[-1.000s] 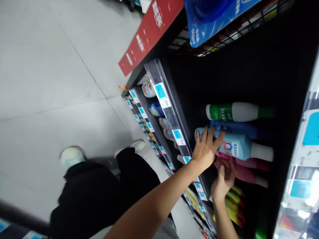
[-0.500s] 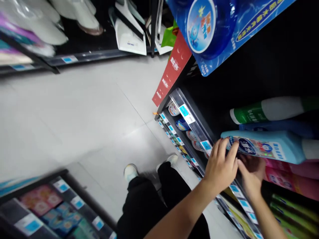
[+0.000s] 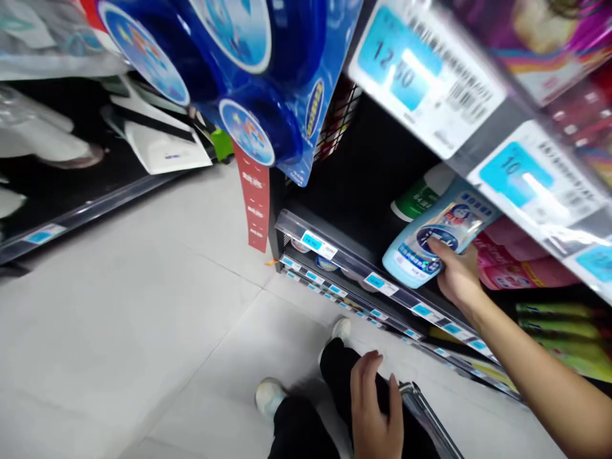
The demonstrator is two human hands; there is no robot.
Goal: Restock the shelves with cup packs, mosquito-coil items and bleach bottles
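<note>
My right hand (image 3: 456, 274) is closed round the lower end of a light blue bottle (image 3: 435, 236), which is tilted and partly out of the shelf (image 3: 344, 255). A green and white bottle (image 3: 415, 197) stands behind it and pink bottles (image 3: 511, 268) lie to its right. My left hand (image 3: 375, 408) is low in the middle, fingers curled, next to a metal bar (image 3: 425, 414) above my black trousers. What the left hand holds, if anything, does not show.
Blue price labels (image 3: 406, 70) run along the shelf edges. A blue hanging pack (image 3: 248, 57) juts out at the top. A red sign (image 3: 255, 197) hangs at the shelf corner. Another shelf (image 3: 86, 191) lines the left side of the grey tiled aisle (image 3: 143, 306).
My left hand has left the light blue bottle and dropped down to the metal bar. My right hand now holds the bottle alone and has drawn it outward. The view has swung upright.
</note>
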